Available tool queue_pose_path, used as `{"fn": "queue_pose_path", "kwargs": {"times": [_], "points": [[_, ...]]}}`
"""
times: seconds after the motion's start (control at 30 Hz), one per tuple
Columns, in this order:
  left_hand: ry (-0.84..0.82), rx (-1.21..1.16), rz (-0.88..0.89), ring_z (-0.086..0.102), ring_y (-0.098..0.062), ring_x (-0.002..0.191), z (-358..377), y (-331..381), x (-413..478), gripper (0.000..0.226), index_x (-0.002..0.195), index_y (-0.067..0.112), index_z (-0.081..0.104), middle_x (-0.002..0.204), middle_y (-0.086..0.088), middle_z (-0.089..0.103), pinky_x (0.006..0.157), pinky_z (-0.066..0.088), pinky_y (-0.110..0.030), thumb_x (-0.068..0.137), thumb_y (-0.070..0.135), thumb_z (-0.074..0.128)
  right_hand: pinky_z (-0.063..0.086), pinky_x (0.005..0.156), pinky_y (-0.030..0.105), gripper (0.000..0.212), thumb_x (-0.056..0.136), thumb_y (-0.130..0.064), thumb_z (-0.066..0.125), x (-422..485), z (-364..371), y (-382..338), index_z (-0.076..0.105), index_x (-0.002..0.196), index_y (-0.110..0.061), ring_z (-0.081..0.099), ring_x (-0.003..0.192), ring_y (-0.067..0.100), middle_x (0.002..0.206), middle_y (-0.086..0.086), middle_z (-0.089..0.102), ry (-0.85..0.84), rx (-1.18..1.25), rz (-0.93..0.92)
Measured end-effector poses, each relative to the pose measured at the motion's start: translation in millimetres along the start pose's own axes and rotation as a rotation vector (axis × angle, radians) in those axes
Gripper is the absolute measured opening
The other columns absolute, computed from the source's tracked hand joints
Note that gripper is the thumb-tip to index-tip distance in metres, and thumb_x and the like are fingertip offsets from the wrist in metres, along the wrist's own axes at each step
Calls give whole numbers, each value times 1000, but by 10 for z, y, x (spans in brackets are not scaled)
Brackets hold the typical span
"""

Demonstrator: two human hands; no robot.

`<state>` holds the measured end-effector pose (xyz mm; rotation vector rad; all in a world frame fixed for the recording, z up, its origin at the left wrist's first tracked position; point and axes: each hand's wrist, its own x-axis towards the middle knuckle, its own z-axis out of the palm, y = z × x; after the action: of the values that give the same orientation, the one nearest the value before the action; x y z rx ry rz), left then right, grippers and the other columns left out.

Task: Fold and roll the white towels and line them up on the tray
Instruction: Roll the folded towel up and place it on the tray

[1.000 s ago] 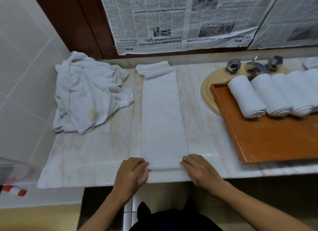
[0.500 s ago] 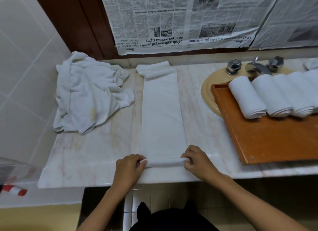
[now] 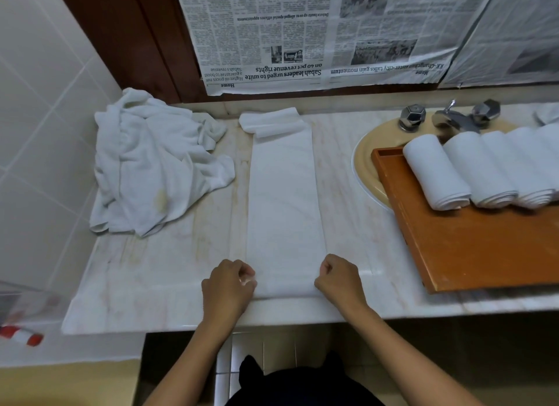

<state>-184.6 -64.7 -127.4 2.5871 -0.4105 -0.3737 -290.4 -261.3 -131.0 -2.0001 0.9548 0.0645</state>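
A white towel (image 3: 284, 200) lies folded into a long strip down the middle of the marble counter, its far end bunched near the wall. My left hand (image 3: 230, 284) and my right hand (image 3: 340, 277) grip the two near corners of the strip, fingers curled over a small roll at the near end. An orange wooden tray (image 3: 472, 251) sits at the right over the basin. Several rolled white towels (image 3: 435, 171) lie side by side along its far part.
A heap of unfolded white towels (image 3: 151, 169) lies at the back left of the counter (image 3: 145, 287). A chrome tap (image 3: 450, 118) stands behind the beige basin (image 3: 367, 163). Newspaper covers the wall above. A red and white object (image 3: 21, 336) lies low at the left.
Both hands went from lying on the towel's near edge to curling round it, and the near end has turned over into a small roll that has moved slightly away from me.
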Motion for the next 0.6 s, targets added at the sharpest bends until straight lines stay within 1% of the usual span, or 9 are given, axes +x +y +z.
{"fn": "queue_pose_path", "kwargs": {"times": [0.07,0.13,0.2,0.23,0.27,0.33,0.43,0.5,0.6], "points": [[44,-137,161,55,-5,85,70,-94,-31,33,76,42,54,88,15,56,76,42,-22,83,13,70,34,59,27,21,69,6,56,-77,46,64,45,68,-12,44,67,15,75,2,47,40,18,-100],[91,-223,288,52,-1,86,144,-189,-64,32,77,36,59,87,19,54,75,38,-11,84,5,66,33,60,26,26,70,7,56,-108,83,142,46,69,-17,43,71,16,76,2,45,85,46,-152],[156,-212,399,49,1,87,203,-270,-109,25,79,26,66,88,20,52,78,37,-8,80,2,60,35,62,19,34,73,8,55,-119,123,201,47,69,-24,44,77,16,80,-1,45,129,33,-206],[191,-188,452,48,1,86,229,-306,-126,23,81,22,69,90,18,53,77,38,-10,80,2,58,36,65,15,35,74,10,55,-126,143,229,50,69,-25,44,82,15,82,-4,46,152,11,-249],[222,-154,502,50,-4,85,255,-341,-135,22,84,18,71,91,14,55,76,40,-14,81,2,56,37,68,13,34,74,11,56,-133,158,264,55,71,-23,44,85,13,85,-6,47,183,-19,-312],[257,-89,594,53,-12,84,284,-386,-163,26,90,15,73,95,6,60,73,42,-23,82,6,50,40,72,16,27,73,12,60,-165,167,357,62,76,-15,43,88,10,89,-7,48,228,-111,-485],[257,-6,703,56,-16,93,294,-462,-232,30,101,12,74,102,-2,64,77,42,-25,85,9,49,42,79,20,13,81,-2,57,-222,134,511,65,86,-11,45,92,11,98,-4,51,245,-239,-710],[245,27,758,58,-17,99,288,-528,-259,27,107,12,73,107,-2,64,78,42,-26,90,16,53,43,87,23,18,86,-12,50,-270,102,574,66,95,-10,49,100,14,107,-1,55,240,-294,-784],[251,35,805,59,-17,101,278,-587,-236,26,110,13,72,110,-1,64,78,42,-27,93,25,57,42,95,26,25,86,-15,50,-283,60,655,64,106,-11,51,109,19,118,5,59,196,-355,-848]]}}
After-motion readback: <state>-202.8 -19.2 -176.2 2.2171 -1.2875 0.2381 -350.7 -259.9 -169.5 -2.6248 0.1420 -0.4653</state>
